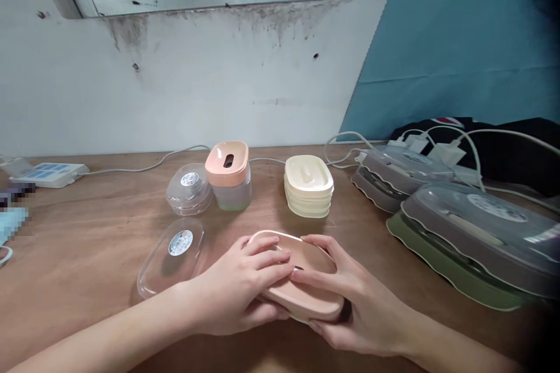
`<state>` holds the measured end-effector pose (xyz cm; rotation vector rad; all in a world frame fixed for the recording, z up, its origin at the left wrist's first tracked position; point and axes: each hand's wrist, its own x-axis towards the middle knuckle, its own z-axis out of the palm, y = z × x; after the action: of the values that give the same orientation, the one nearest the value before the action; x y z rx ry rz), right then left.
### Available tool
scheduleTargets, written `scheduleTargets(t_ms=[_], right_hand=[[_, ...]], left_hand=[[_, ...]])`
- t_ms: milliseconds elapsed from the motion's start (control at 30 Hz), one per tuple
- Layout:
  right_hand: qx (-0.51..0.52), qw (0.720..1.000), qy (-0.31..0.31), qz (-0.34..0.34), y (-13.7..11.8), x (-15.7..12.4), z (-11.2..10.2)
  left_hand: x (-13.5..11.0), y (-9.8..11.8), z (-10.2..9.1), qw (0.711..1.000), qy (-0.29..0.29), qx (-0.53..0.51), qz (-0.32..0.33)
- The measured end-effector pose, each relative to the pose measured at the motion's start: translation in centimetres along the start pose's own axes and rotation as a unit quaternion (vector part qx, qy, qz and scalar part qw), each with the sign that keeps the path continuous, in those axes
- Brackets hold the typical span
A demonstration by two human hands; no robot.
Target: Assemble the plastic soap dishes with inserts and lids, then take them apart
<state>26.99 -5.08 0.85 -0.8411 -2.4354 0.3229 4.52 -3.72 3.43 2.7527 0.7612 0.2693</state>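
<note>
Low over the front of the table, a pale pink, rounded plastic lid [306,297] is held tilted between my two hands. My left hand [245,285] is closed on its left side, with fingers across the top and the thumb underneath. My right hand [350,291] grips the right end, one finger reaching to the small slot in the middle. What lies beneath the lid is mostly hidden. Behind it stand a cream stack of lids [308,186] and a clear tub with a peach slotted lid [227,163]. A clear plastic cover [168,262] lies beside my left forearm.
Small clear covers [186,189] are stacked left of the peach-lidded tub. On the right are large grey and green trays with clear covers [485,215], with white plugs and cables on them. A white power strip [50,175] sits at far left, its cable running along the wall.
</note>
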Motion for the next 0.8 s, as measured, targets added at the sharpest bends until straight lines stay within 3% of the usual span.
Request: scheduleTargets(t_ms=[167, 333, 467, 567, 700, 800], right_hand=[[0.02, 1.0, 0.008, 0.011, 0.3, 0.1, 0.1], [-0.019, 0.997, 0.04, 0.057, 1.1, -0.7, 0.3], [-0.027, 0.997, 0.052, 0.05, 1.3, -0.9, 0.4], [-0.02, 0.997, 0.055, 0.051, 1.5, -0.7, 0.6], [0.016, 0.994, 0.082, 0.068, 1.9, -0.6, 0.9], [0.012, 0.998, 0.038, 0.045, 1.5, -0.8, 0.7]], left_hand=[[0.0, -0.3, 0.0, 0.999, 0.05, 0.01, 0.02], [0.0, -1.3, 0.0, 0.982, 0.145, 0.108, 0.049], [0.0, -2.6, 0.3, 0.962, 0.212, 0.173, -0.024], [-0.1, -2.5, 0.5, 0.964, 0.208, 0.148, -0.078], [0.0, -1.0, 0.9, 0.984, 0.154, 0.078, -0.051], [0.3, -0.5, 1.2, 0.988, 0.128, 0.063, -0.054]])
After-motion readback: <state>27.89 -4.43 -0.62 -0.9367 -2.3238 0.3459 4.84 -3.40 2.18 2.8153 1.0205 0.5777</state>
